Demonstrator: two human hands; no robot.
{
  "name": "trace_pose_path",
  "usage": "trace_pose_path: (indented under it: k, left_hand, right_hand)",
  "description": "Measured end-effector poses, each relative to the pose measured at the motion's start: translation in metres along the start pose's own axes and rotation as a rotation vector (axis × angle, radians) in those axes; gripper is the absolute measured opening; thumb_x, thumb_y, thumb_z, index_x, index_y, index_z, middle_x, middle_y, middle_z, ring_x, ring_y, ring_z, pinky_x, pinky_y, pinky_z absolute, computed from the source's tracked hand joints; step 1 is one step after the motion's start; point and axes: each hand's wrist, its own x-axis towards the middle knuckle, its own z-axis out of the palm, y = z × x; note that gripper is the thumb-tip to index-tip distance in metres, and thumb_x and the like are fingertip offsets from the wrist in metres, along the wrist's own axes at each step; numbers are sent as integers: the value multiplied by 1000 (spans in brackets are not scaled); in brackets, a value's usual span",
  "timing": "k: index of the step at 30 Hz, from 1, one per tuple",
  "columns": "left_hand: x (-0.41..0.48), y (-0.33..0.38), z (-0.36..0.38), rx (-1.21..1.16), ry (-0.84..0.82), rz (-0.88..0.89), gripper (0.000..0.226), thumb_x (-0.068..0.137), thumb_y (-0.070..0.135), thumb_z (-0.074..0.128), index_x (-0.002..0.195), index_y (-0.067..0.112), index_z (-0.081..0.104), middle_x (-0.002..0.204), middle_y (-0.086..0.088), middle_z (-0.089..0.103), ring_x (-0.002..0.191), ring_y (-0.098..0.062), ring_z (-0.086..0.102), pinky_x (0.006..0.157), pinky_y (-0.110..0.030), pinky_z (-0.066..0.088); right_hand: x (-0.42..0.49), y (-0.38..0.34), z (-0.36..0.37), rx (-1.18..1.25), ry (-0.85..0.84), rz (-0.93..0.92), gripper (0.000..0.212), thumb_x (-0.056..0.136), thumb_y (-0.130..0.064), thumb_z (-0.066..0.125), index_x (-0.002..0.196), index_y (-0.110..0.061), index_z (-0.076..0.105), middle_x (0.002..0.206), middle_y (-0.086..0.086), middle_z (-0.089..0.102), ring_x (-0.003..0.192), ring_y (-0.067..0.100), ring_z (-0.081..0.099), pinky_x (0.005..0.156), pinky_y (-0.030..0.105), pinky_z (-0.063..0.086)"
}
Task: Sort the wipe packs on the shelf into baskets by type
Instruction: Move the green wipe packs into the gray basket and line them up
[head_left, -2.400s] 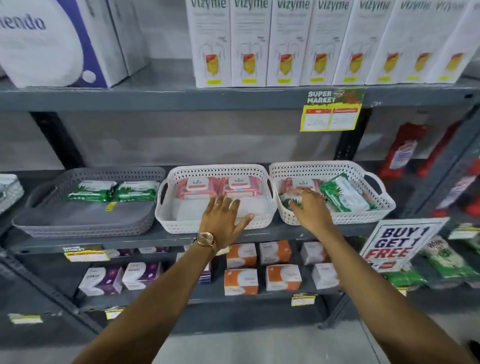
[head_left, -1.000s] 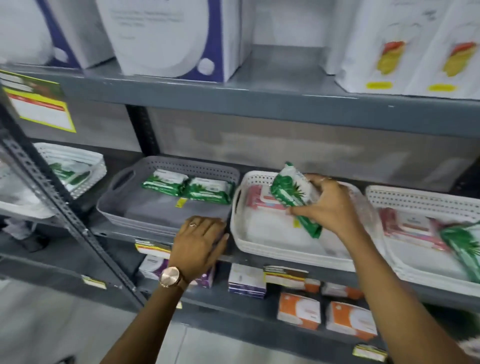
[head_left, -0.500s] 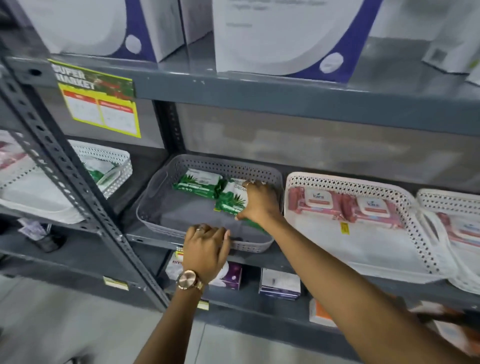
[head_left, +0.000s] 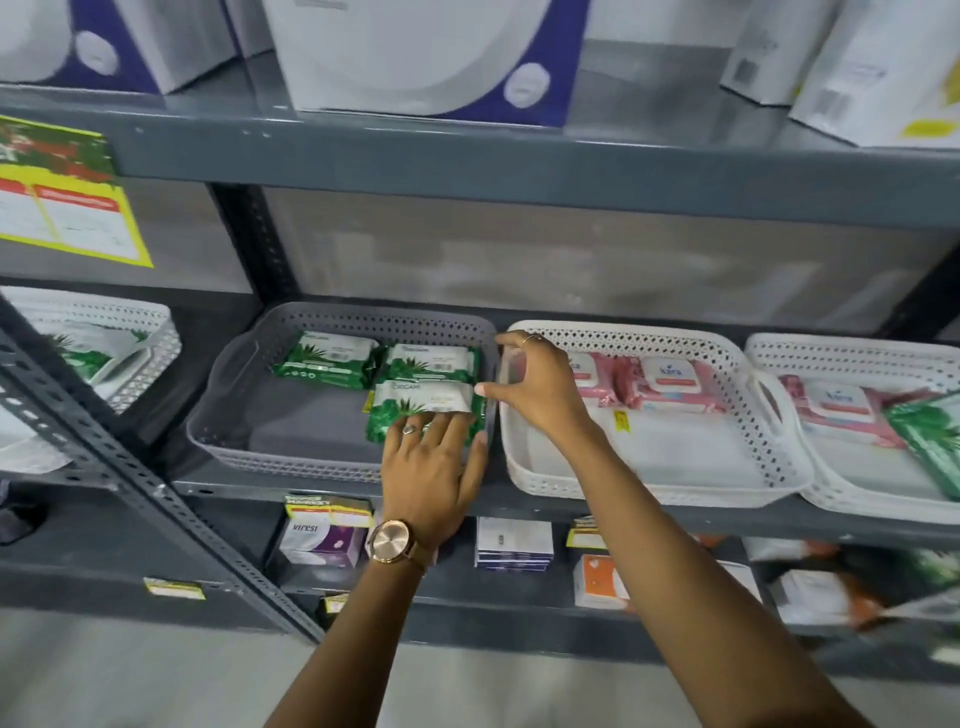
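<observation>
A grey basket (head_left: 228, 395) on the middle shelf holds three green wipe packs: two at the back (head_left: 324, 358) (head_left: 434, 361) and a third (head_left: 421, 405) in front of them. My left hand (head_left: 431, 467) lies flat over the basket's front rim, its fingertips touching the third green pack. My right hand (head_left: 530, 384) hovers with fingers spread above the gap between the grey basket and a white basket (head_left: 649, 483). That white basket holds two pink wipe packs (head_left: 670, 384). A second white basket (head_left: 779, 353) at the right holds a pink pack (head_left: 836, 405) and a green pack (head_left: 930, 436).
Another white basket (head_left: 150, 332) with a green pack stands at the far left behind a slanted metal post (head_left: 104, 457). Large boxes fill the shelf above. Small purple, white and orange boxes line the shelf below. A yellow price sign (head_left: 67, 208) hangs at the upper left.
My right hand carried a green pack from the right basket to the grey basket, set it down and let go, then drew back to the right. My left hand moved up onto that pack.
</observation>
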Motion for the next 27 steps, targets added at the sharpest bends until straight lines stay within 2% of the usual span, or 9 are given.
trace_pose_path:
  k: [3, 6, 10, 13, 16, 19, 22, 24, 27]
  left_hand:
    - [9, 42, 9, -52, 5, 70, 36, 94, 39, 37, 101, 18, 65, 96, 0, 70, 90, -27, 59, 84, -40, 37]
    - [10, 87, 22, -94, -39, 129, 36, 94, 40, 37, 102, 19, 65, 99, 1, 70, 94, -27, 61, 84, -40, 39]
    - [9, 148, 43, -141, -115, 200, 39, 94, 43, 36, 102, 19, 65, 107, 0, 68, 102, -27, 59, 84, -40, 43]
    - [8, 192, 59, -127, -158, 252, 42, 93, 49, 37, 98, 19, 66, 106, -1, 68, 98, -27, 60, 80, -39, 46]
    - [11, 227, 72, -123, -177, 269, 49, 91, 57, 36, 96, 19, 67, 105, -2, 68, 98, -28, 60, 78, -39, 49]
    - [15, 259, 84, -94, -166, 271, 55, 88, 63, 36, 93, 18, 66, 96, -2, 69, 91, -27, 60, 71, -38, 49]
    - [14, 276, 92, -6, -220, 246, 63, 86, 69, 27, 89, 19, 64, 83, -1, 68, 79, -26, 61, 63, -34, 45]
    - [11, 276, 96, 61, -181, 260, 63, 87, 69, 24, 82, 20, 63, 69, 1, 67, 62, -23, 62, 54, -28, 40]
    - [12, 274, 100, 91, -131, 289, 56, 88, 64, 31, 70, 20, 61, 54, 3, 63, 43, -19, 58, 46, -21, 33]
  right_hand:
    - [-13, 21, -28, 100, 65, 39, 57, 68, -24, 83, 120, -12, 61, 124, 7, 65, 114, 20, 58, 89, 20, 39]
    - [-29, 48, -64, 120, 122, 54, 50, 74, -25, 78, 120, -14, 61, 125, 6, 64, 115, 19, 57, 96, 26, 44]
    - [-57, 101, -118, 171, 255, 63, 34, 84, -21, 68, 116, -11, 63, 117, 2, 67, 107, 11, 59, 90, 11, 43]
    - [-76, 147, -162, 101, 360, 75, 25, 89, -13, 60, 114, -9, 65, 117, 9, 69, 109, 22, 63, 96, 33, 49]
    - [-89, 199, -209, -53, 434, 160, 24, 88, -11, 59, 111, -6, 64, 112, 17, 69, 105, 31, 63, 92, 36, 48]
    - [-94, 253, -252, -284, 433, 397, 46, 79, -20, 67, 121, -4, 57, 125, 22, 59, 118, 37, 53, 101, 42, 43]
    - [-100, 294, -279, -477, 384, 632, 73, 72, -23, 74, 132, 1, 42, 141, 26, 40, 135, 42, 32, 114, 48, 26]
    - [-103, 309, -291, -548, 342, 704, 91, 66, -23, 80, 139, 0, 30, 148, 24, 30, 140, 44, 23, 117, 52, 19]
    - [-100, 322, -299, -587, 337, 720, 101, 60, -16, 85, 141, -5, 25, 146, 24, 31, 136, 45, 29, 117, 53, 21]
